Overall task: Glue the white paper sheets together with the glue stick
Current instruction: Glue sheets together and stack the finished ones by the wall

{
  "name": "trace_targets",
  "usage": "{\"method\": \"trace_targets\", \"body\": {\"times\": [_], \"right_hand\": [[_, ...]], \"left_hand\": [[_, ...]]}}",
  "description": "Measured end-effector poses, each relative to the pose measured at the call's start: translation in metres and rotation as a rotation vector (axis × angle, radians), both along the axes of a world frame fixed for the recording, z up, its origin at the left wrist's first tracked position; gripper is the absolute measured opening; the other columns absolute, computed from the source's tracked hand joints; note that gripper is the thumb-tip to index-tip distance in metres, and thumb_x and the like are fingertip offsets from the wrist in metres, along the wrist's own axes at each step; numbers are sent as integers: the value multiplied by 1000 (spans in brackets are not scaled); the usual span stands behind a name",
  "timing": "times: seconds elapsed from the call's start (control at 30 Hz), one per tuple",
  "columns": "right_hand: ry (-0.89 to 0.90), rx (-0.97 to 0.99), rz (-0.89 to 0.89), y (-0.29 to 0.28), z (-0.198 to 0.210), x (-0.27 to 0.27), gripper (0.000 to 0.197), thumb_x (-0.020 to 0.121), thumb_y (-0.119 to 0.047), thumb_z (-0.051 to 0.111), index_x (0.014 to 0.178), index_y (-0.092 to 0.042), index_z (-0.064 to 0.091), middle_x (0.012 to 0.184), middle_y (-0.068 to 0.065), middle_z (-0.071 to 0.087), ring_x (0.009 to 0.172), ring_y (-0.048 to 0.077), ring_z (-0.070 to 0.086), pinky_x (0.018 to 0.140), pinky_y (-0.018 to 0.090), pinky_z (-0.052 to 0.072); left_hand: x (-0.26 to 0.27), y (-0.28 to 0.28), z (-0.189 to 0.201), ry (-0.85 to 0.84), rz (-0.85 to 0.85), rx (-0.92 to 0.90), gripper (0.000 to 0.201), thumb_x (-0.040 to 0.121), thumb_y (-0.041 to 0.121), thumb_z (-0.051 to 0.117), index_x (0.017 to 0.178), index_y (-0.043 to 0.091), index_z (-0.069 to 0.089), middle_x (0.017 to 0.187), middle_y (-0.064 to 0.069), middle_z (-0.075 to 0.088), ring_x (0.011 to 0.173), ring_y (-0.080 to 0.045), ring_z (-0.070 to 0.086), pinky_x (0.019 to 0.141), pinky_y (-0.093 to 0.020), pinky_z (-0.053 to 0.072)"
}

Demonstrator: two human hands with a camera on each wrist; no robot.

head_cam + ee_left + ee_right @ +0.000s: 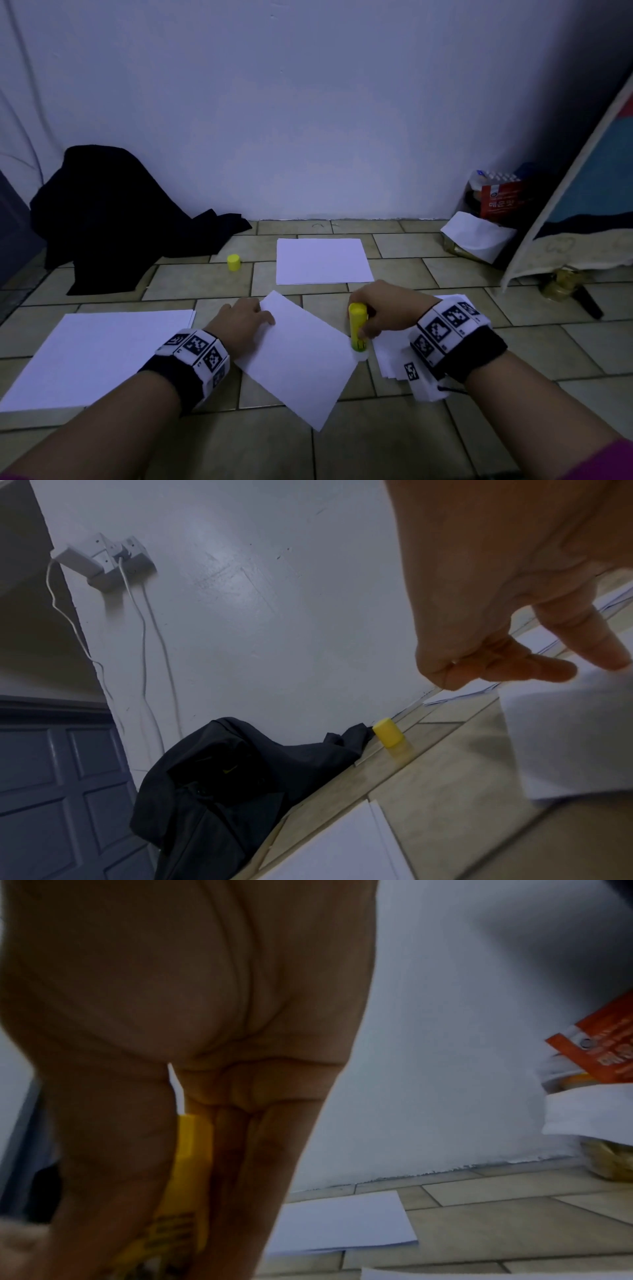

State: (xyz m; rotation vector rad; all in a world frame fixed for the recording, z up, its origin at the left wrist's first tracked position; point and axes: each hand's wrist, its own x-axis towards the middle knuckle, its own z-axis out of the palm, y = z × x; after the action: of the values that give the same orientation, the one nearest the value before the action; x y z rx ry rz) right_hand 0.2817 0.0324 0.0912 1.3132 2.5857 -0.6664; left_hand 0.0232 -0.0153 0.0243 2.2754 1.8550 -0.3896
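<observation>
My right hand (383, 310) comes in from the right with the wrist raised, fingers and thumb curled round the glue stick (357, 325) so the grip pinches its barrel near the middle. In the right wrist view the palm (178, 993) fills most of the picture and the yellow barrel (192, 1191) shows between thumb and fingers. My left hand (241, 320) lies low over the floor, fingers fairly straight and spread, the fingertips (548, 666) resting on the far left corner of the tilted sheet (298, 363); that grip is loose, curled round nothing.

The glue stick is a yellow tube with dark print near its lower end, uncapped, standing nearly upright with its lower end down on the right-hand corner of the tilted sheet. That sheet is plain white, turned diagonally on the tiled floor (394, 445) between my two hands. The stick stands just left of my right knuckles, with its top rising clear above the thumb.

The yellow cap (234, 262) stands on the floor well apart, beside a dark cloth (113, 219). More white sheets lie around: one sheet ahead (322, 260), a stack at left (99, 353), and a fanned stack under my right wrist (394, 359).
</observation>
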Motion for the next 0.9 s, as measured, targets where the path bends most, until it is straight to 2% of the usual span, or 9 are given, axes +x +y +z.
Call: {"method": "trace_targets", "body": {"times": [0.17, 0.27, 0.37, 0.43, 0.5, 0.6, 0.67, 0.8, 0.9], "right_hand": [[667, -199, -473, 19, 6, 5, 23, 75, -3, 77, 93, 0, 63, 88, 17, 69, 75, 27, 70, 73, 36, 60], [1165, -474, -704, 17, 1, -9, 12, 84, 7, 61, 78, 0, 55, 83, 18, 66, 74, 26, 71, 70, 28, 60], [1482, -769, -811, 22, -16, -27, 12, 92, 2, 51, 80, -1, 53, 84, 18, 65, 78, 26, 71, 72, 28, 59], [1464, -883, -835, 26, -28, -43, 9, 94, -5, 52, 88, 1, 56, 80, 16, 66, 70, 23, 72, 63, 28, 60], [1268, -863, -764, 27, -38, -59, 13, 93, -12, 56, 97, 0, 60, 85, 10, 67, 66, 19, 69, 56, 25, 56], [1021, -723, -615, 31, -43, -85, 11, 88, -11, 64, 99, -8, 65, 94, 7, 66, 69, 14, 61, 51, 18, 47], [950, -652, -605, 37, -44, -103, 14, 84, -5, 69, 97, -9, 63, 89, 7, 65, 71, 15, 62, 55, 20, 52], [710, -308, -510, 52, -48, -140, 33, 75, -2, 76, 103, -7, 59, 99, 12, 63, 90, 27, 62, 83, 39, 55], [523, -97, -447, 58, -46, -159, 40, 73, -11, 78, 109, -5, 61, 110, 11, 65, 104, 28, 60, 88, 35, 50]], "left_hand": [[-7, -10, -8, -39, 47, -75, 67, 90, 47, 57, 147, 28, 25, 157, 0, 16, 143, -20, 17, 112, -41, 23], [-11, -15, -16, -35, 66, -20, 79, 88, 55, 55, 149, 18, 20, 157, 0, 16, 141, -21, 21, 111, -41, 25], [-15, -20, -28, 24, 122, -55, 93, 84, 71, 40, 153, 18, 9, 161, -4, -3, 147, -27, 2, 115, -48, 15], [-17, -23, -34, 26, 168, -126, 115, 61, 87, 12, 154, 22, -2, 159, -4, -23, 147, -28, -16, 116, -55, 4], [-19, -24, -38, -29, 197, -197, 127, 43, 84, -2, 153, 23, -11, 156, 0, -30, 146, -23, -23, 115, -57, -3], [-19, -24, -40, -87, 233, -219, 115, 57, 82, 7, 151, 22, -18, 156, 3, -31, 145, -18, -25, 114, -57, -8], [-19, -23, -40, -92, 233, -219, 116, 58, 81, 6, 151, 18, -20, 155, 3, -32, 145, -18, -25, 114, -58, -9], [-20, -23, -40, -140, 237, -238, 147, 28, 96, -5, 150, 16, -21, 154, 5, -33, 145, -18, -25, 114, -58, -10], [-20, -21, -37, -168, 257, -247, 163, 8, 98, -21, 150, 19, -21, 154, 9, -33, 144, -16, -26, 113, -56, -12]]}}
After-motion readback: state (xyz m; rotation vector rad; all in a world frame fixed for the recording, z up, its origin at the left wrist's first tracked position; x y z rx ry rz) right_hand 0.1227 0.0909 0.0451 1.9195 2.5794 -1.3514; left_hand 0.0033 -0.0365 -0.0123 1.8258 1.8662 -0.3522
